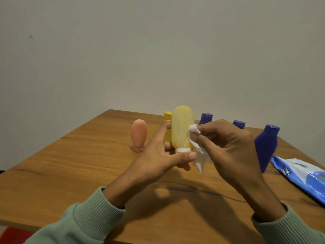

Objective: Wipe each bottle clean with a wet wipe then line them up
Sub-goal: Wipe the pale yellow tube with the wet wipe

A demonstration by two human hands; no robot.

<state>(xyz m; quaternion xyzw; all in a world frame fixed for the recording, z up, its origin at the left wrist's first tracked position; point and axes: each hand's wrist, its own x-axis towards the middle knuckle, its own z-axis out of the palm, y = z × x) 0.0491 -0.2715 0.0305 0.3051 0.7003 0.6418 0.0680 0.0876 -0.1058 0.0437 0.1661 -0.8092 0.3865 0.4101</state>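
Above woodgrain table (70, 173), right hand (232, 148) presses crumpled wipe (193, 131) to rounded yellow bottle (181, 127).

Just a sliver of yellow-capped bottle (168, 118) behind the pale yellow bottle (182, 125). The right hand (232, 148) hides part of the wet wipe (193, 131) and 2 purple bottles (206, 118) below their caps. 4 o'clock: wipes pack (302, 175) cut off. 7 o'clock: red thing (12, 235), cropped.

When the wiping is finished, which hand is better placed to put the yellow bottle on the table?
Probably the left. The left hand holds the yellow bottle near its white cap, while the right hand pinches the wipe against the bottle's side.
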